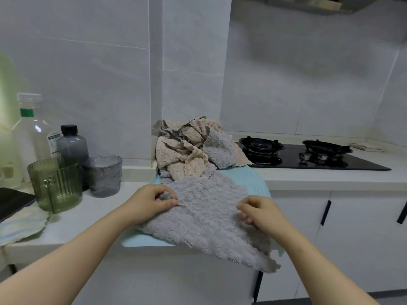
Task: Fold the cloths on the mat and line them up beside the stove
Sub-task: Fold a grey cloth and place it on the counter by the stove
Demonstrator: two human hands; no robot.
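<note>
Grey cloth (204, 214) lies on the mat (248, 177), its near corner overhanging the counter (slip risk if released). Left hand (152, 201) pinches the left corner. Right hand (257, 213) has its fingers curled at the cloth's right edge; grip unclear. Unfolded pile (189, 148) crowds the mat's far end, against the stove (308, 155). Green glass (55, 186) stands near, to the left.

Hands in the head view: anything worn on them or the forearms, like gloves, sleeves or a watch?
Nothing worn shows. The left hand and right hand are bare: no gloves, rings, watch or bracelet. The left forearm and right forearm are uncovered to the frame edge, so no sleeve is in view.
</note>
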